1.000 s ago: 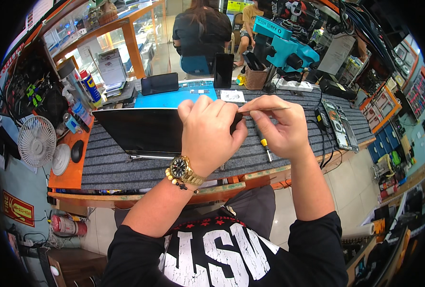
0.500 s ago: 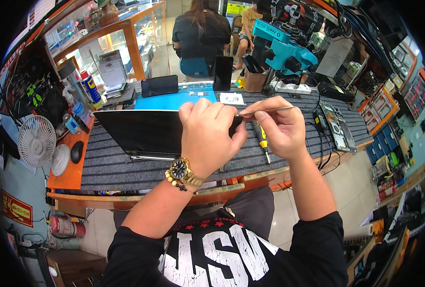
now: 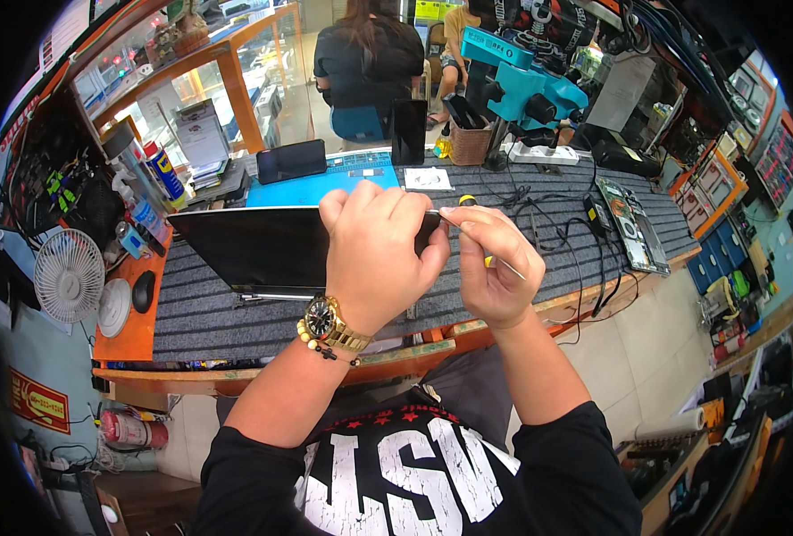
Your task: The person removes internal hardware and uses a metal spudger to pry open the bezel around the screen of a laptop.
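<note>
A dark laptop screen [image 3: 254, 250] stands tilted on the grey ribbed mat [image 3: 200, 313]. My left hand [image 3: 383, 246] is closed over its upper right edge, with fingers across the top. In my right hand [image 3: 499, 268], thumb and fingers pinch a thin metal pry tool [image 3: 509, 268], whose shaft angles down past the fingers. Its tip meets the screen's top right corner beside my left fingers; the exact contact is hidden. Behind the right hand, a yellow-and-black screwdriver [image 3: 468, 200] is mostly covered.
Two dark phones, one lying [image 3: 291, 161] and one upright [image 3: 408, 132], are by a blue work mat [image 3: 271, 195]. An opened device [image 3: 633, 228] and black cables [image 3: 606, 286] occupy the right side. A teal microscope [image 3: 535, 94] stands behind; a small fan [image 3: 68, 272] is left. A person sits beyond the bench.
My right hand has moved left and lower, turning the tool from nearly level to slanting downward. It now covers most of the screwdriver. My left hand keeps its hold on the screen.
</note>
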{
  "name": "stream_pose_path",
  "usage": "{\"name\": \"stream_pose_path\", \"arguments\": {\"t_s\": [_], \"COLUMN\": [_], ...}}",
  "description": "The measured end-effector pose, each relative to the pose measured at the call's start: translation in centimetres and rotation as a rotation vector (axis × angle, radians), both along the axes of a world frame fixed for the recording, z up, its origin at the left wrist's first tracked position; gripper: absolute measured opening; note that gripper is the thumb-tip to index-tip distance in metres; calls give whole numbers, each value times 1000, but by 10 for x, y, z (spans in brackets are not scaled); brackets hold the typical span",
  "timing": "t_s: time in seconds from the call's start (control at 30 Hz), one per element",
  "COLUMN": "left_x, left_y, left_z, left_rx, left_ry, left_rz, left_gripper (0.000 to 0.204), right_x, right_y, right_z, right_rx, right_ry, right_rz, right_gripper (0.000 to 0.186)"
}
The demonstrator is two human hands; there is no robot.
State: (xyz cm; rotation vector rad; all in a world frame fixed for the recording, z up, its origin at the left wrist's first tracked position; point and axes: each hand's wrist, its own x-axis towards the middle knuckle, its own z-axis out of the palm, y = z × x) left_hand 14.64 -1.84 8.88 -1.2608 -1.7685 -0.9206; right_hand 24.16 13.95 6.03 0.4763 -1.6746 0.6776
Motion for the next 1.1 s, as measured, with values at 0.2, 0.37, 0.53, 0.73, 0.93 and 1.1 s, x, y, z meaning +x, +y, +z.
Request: {"name": "stream_pose_path", "arguments": {"t_s": [0.2, 0.37, 0.53, 0.73, 0.93, 1.1], "left_x": [-2, -2, -3, -4, -4, -2], "left_y": [0, 0, -1, -1, -2, -5], "left_z": [2, 5, 5, 4, 7, 7], "left_rx": [-22, -64, -81, -104, -118, -126], "left_ry": [-3, 0, -1, 0, 3, 1], "left_rz": [-10, -1, -16, -9, -3, -3], "left_gripper": [23, 26, 28, 29, 28, 26], "right_x": [-2, -5, -8, -9, -14, -12], "right_y": [-3, -6, -7, -27, -46, -18], "right_z": [-20, -26, -33, -36, -39, -37], "right_rx": [-591, -666, -808, -716, -599, -854], "right_ry": [-172, -151, -153, -36, 30, -131], "right_rz": [454, 494, 611, 476, 156, 659], "right_gripper": [11, 11, 10, 17, 17, 11]}}
